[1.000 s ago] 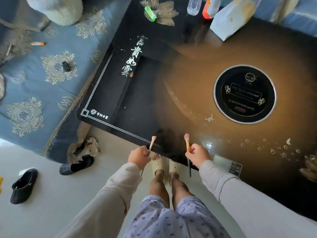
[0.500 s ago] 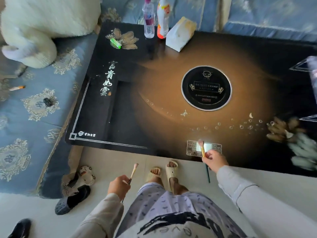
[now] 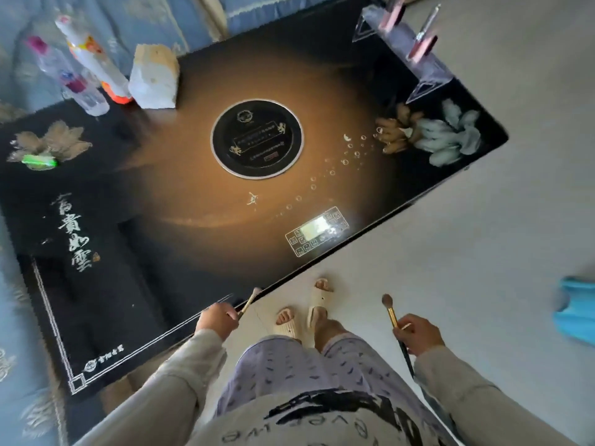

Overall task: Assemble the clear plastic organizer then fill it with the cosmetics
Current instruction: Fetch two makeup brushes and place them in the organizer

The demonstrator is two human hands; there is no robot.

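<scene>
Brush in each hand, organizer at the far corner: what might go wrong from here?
The clear organizer sits by the table's far corner edge; a nudge might tip it or its pink tubes. The left hand grips a small brush, the right hand a gold-handled brush, so neither is free to steady it.

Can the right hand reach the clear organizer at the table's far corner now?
Probably not yet. The right hand grips a brush near the body; the organizer stands far across the table. Nothing blocks the way; stepping closer should do.
</scene>
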